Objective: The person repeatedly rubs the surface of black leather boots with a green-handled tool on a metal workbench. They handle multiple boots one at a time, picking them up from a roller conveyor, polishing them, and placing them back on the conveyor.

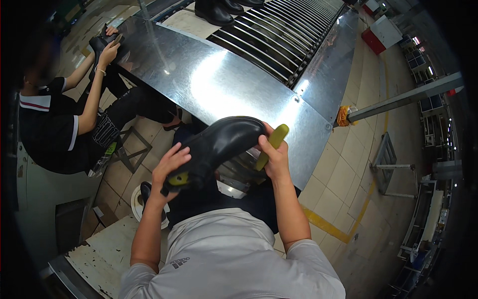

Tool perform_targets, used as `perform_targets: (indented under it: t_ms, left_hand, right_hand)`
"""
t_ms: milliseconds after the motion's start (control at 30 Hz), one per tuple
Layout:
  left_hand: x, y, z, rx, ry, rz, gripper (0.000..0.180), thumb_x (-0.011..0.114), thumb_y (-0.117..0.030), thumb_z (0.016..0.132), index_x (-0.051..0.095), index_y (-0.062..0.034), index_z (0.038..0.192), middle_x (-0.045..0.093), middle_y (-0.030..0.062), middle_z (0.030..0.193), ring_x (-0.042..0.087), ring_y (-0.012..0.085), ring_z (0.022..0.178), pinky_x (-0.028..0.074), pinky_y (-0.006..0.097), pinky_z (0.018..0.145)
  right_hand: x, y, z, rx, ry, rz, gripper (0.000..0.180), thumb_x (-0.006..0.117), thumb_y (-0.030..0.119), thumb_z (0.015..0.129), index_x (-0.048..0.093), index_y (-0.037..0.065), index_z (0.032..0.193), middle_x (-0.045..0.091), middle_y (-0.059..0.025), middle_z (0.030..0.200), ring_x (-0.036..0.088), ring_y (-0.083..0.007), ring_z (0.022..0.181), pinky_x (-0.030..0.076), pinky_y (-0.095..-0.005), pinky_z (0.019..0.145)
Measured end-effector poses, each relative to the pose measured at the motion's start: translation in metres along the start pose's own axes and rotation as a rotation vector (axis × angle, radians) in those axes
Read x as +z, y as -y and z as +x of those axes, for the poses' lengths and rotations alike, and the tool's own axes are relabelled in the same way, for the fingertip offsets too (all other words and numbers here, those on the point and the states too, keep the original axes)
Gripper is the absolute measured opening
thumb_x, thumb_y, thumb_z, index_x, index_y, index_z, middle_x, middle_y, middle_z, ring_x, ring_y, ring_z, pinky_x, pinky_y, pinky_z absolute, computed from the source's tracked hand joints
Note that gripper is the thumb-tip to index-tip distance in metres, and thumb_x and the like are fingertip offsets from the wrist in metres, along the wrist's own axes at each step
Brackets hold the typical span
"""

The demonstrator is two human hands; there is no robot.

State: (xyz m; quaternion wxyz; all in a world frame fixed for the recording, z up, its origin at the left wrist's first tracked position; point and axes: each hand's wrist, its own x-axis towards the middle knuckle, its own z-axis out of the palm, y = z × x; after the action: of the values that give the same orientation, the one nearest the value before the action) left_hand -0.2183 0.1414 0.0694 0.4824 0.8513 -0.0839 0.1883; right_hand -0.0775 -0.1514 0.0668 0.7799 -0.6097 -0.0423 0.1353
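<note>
A black, glossy boot (226, 142) is held over my lap at the near edge of the metal table, its rounded toe toward my right hand. My left hand (169, 169) grips the boot at its ankle end, where a yellow-green insert (178, 179) with a dark hole shows in the opening. My right hand (277, 157) is closed on a flat yellow-green bar with rounded ends (273, 146). That bar stands on edge beside the toe. Some right fingers are partly hidden behind the toe, so I cannot tell whether they press on it.
A shiny metal table (174, 65) spans the front, with a roller conveyor (279, 35) beyond. Several black boots (215, 12) stand at its far end. At left a seated co-worker (59, 124) handles another dark boot. A metal post (398, 97) juts in from the right; a metal stool frame (391, 167) stands there.
</note>
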Motion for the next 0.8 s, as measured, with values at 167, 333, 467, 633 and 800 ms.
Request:
perform_targets:
  t_ms: [167, 333, 467, 633, 800]
  left_hand:
    - [0.008, 0.040, 0.003, -0.180, 0.056, -0.136, 0.053, 0.077, -0.001, 0.079, 0.067, -0.0025, 0.131, 0.068, 0.0177, 0.136, 0.055, 0.0356, 0.139, 0.040, 0.044, 0.118]
    - [0.009, 0.067, 0.004, -0.190, 0.077, -0.149, 0.052, 0.079, -0.004, 0.081, 0.067, -0.0019, 0.131, 0.068, 0.0175, 0.137, 0.054, 0.0348, 0.140, 0.041, 0.044, 0.118]
    - [0.008, 0.065, 0.008, -0.197, 0.068, -0.148, 0.049, 0.080, -0.010, 0.083, 0.069, -0.0048, 0.130, 0.069, 0.0170, 0.134, 0.055, 0.0373, 0.139, 0.042, 0.045, 0.117]
    - [0.004, 0.064, 0.009, -0.200, 0.075, -0.159, 0.050, 0.080, -0.013, 0.082, 0.069, -0.0049, 0.130, 0.070, 0.0171, 0.133, 0.057, 0.0372, 0.136, 0.040, 0.047, 0.119]
    - [0.004, 0.071, 0.017, -0.171, 0.072, -0.218, 0.049, 0.080, -0.014, 0.080, 0.071, -0.0041, 0.127, 0.071, 0.0164, 0.130, 0.063, 0.0348, 0.130, 0.040, 0.051, 0.120]
  right_hand:
    - [-0.025, -0.007, 0.036, -0.111, -0.271, 0.030, 0.047, 0.066, 0.033, 0.103, 0.058, -0.003, 0.133, 0.067, -0.0098, 0.088, 0.069, -0.0205, 0.079, 0.058, -0.0354, 0.079]
    - [-0.006, 0.022, 0.064, -0.121, -0.172, 0.261, 0.042, 0.057, 0.040, 0.107, 0.056, 0.000, 0.121, 0.042, -0.0005, 0.058, 0.049, -0.0142, 0.045, 0.047, -0.0323, 0.045]
    - [0.010, 0.032, 0.088, -0.060, -0.140, 0.226, 0.040, 0.060, 0.038, 0.105, 0.057, 0.001, 0.120, 0.042, -0.0003, 0.057, 0.046, -0.0131, 0.044, 0.043, -0.0304, 0.043]
    - [0.025, 0.030, 0.109, 0.059, -0.098, 0.141, 0.034, 0.069, 0.034, 0.100, 0.060, 0.003, 0.112, 0.042, 0.0022, 0.056, 0.040, -0.0092, 0.041, 0.035, -0.0270, 0.038]
    - [0.041, 0.035, 0.129, 0.171, -0.019, -0.056, 0.031, 0.073, 0.032, 0.097, 0.060, 0.005, 0.105, 0.041, 0.0050, 0.054, 0.036, -0.0066, 0.039, 0.030, -0.0258, 0.037]
